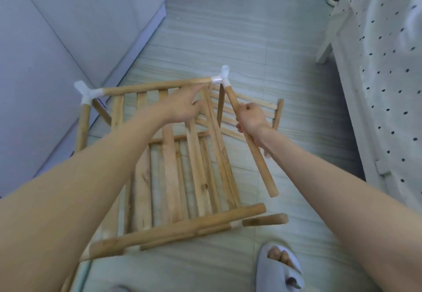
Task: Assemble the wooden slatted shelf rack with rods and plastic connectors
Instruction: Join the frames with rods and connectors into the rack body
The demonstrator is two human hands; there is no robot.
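two white plastic connectors show on the rack's far rail, one at the left corner [85, 92], one at the right corner [222, 77]. the right hand [250, 118] grips a rod [262, 164] plugged into the right connector. the left hand [182, 107] rests relaxed fingers on the slatted shelf [169, 173], which lies on the tiled floor [251, 40]
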